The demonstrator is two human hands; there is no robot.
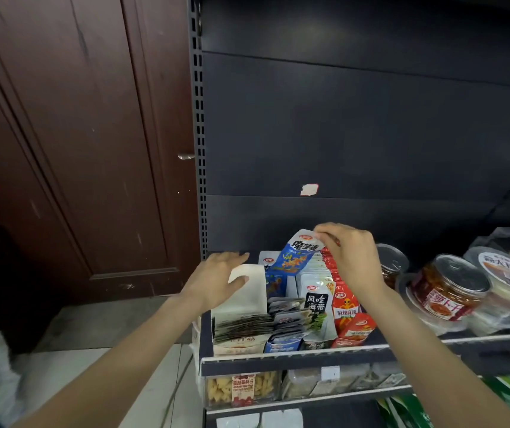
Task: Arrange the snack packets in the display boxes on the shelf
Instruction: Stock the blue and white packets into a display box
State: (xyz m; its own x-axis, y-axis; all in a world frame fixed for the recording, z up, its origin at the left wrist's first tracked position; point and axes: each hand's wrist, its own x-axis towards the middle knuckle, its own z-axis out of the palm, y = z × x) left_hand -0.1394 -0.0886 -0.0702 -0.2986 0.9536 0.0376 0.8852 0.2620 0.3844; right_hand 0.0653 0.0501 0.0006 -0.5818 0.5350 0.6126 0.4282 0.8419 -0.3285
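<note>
While the blue snack packet (pixel 298 253) hangs tilted above the display boxes (pixel 281 322), your right hand (pixel 350 257) pinches its top edge, long axis slanting down-left toward its row; your left hand (pixel 216 281) holds the white box flap (pixel 247 288) beside it.

display boxes (pixel 278 341) side by side on shelf (pixel 293 359), jars (pixel 449 288) right
</note>
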